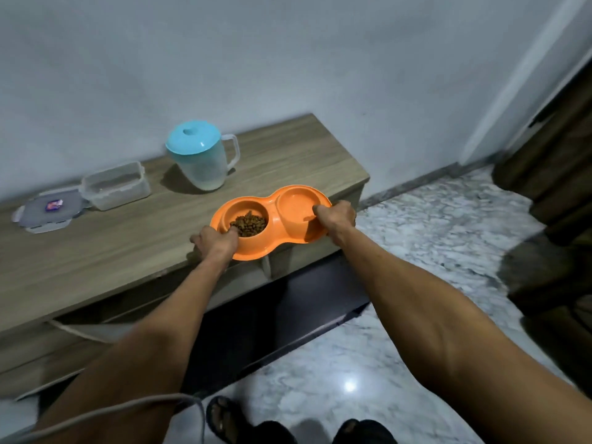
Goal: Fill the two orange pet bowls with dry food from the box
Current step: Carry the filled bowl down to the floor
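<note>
Orange twin bowl [272,219], brown kibble [249,223], blue-lidded jug [201,155], wood-grain cabinet [128,238], white/grey marbled floor [416,238]

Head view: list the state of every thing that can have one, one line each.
Orange double bowl: held at both ends, partly past the table front edge.
Left bowl: holds dry food.
Right bowl: no food.
Clear box: open, lid off.
Box lid: lying flat beside the box.
Pitcher: upright, lidded.
Left hand: grips the bowl's left end.
Right hand: grips the bowl's right end.
</note>
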The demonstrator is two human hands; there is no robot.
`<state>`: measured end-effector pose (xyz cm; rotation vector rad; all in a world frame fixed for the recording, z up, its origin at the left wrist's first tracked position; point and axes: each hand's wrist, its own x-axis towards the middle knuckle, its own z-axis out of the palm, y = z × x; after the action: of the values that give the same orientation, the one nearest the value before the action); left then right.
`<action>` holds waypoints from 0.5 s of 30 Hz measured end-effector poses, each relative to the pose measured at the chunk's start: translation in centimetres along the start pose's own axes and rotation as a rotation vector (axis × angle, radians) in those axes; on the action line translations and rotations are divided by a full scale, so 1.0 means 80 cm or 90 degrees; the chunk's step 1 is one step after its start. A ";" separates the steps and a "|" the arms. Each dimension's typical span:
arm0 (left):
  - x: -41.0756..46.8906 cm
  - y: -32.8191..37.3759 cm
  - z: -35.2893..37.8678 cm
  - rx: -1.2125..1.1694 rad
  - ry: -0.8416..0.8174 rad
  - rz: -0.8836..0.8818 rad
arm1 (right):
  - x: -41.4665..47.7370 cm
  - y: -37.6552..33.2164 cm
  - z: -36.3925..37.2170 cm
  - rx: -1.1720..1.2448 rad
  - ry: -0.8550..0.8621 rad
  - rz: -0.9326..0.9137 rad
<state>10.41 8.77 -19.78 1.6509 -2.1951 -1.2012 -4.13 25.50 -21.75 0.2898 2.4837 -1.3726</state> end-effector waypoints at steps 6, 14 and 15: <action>-0.090 0.091 0.114 -0.038 -0.052 0.061 | 0.057 0.045 -0.164 0.030 0.044 0.032; -0.166 0.225 0.271 -0.039 -0.127 0.145 | 0.169 0.086 -0.340 0.061 0.131 0.069; -0.172 0.242 0.291 -0.033 -0.132 0.153 | 0.186 0.090 -0.358 0.068 0.140 0.075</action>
<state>-11.36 33.86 -17.96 1.2489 -2.3758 -1.3993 -20.20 54.15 -18.09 0.6328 2.5205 -1.4984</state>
